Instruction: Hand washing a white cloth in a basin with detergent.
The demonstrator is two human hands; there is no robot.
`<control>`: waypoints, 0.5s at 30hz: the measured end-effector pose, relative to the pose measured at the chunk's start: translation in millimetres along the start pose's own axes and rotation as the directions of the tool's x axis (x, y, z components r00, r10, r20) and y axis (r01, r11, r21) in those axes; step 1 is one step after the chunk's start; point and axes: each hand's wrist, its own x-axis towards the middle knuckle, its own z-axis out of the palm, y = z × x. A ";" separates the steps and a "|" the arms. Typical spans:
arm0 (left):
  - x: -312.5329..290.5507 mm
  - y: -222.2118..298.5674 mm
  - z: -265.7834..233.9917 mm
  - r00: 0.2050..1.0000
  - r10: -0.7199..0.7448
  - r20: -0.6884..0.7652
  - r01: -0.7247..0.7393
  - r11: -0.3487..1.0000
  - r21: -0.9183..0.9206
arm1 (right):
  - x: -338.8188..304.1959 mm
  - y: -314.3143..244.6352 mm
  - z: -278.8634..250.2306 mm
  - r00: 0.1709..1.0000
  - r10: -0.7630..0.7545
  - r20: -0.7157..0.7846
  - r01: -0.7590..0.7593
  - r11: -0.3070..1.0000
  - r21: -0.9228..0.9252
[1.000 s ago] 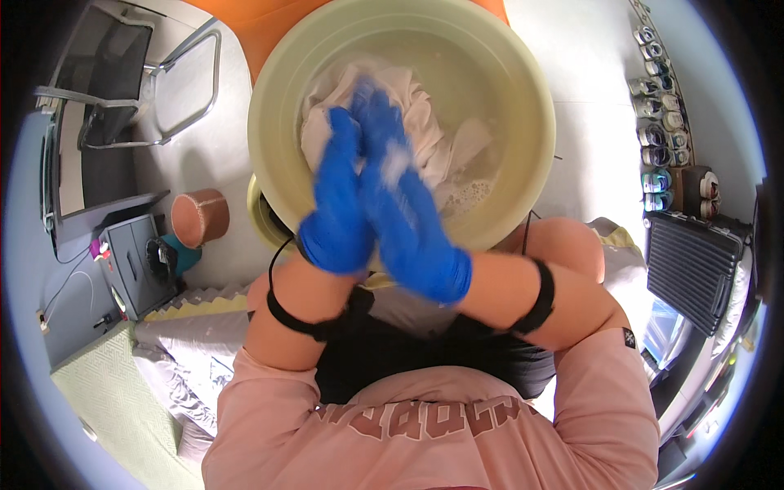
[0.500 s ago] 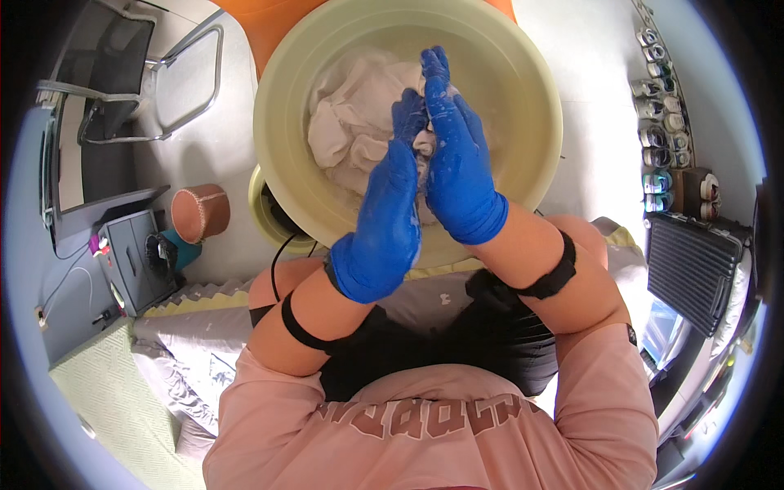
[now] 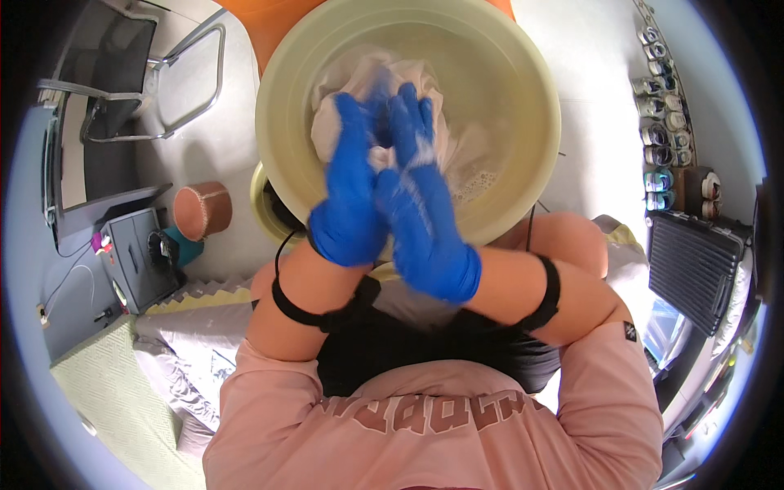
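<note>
A wide pale-yellow basin [image 3: 545, 122] holds cloudy water with suds near its right side. A bunched wet white cloth [image 3: 327, 124] lies in it, partly under the water. My left hand [image 3: 349, 196], in a blue rubber glove, presses the cloth from the left, its fingertips smeared by motion. Against it, from the right, my right hand [image 3: 420, 212], also gloved in blue, has its fingers along the cloth. A bit of cloth shows between the palms; the rest of what they grip is hidden.
Beneath the basin's left side stands a smaller yellow-green tub [image 3: 263, 214] with something dark inside. To the left are a brown bin [image 3: 202, 211], a grey cabinet [image 3: 137, 255] and a metal-framed chair [image 3: 214, 73]. Shoes [image 3: 656, 135] and a black suitcase [image 3: 694, 265] line the right.
Both hands have moved left and nearer to me, the right now lower beside the left. The cloth has shifted between them, and suds now show at the basin's right.
</note>
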 end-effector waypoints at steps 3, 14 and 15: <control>-9.8 -25.2 1.6 0.986 0.138 0.089 -0.162 0.905 0.393 | 27.9 19.2 -22.7 0.994 0.097 0.051 -0.110 0.859 0.501; 7.0 -17.0 -1.9 0.998 -0.017 -0.055 0.021 0.996 0.082 | 16.2 36.1 4.2 0.975 0.220 0.040 -0.195 0.751 0.631; 4.9 5.2 -12.2 0.999 -0.053 0.000 0.053 0.998 -0.042 | 5.4 13.7 21.7 0.986 0.155 -0.053 -0.078 0.728 0.681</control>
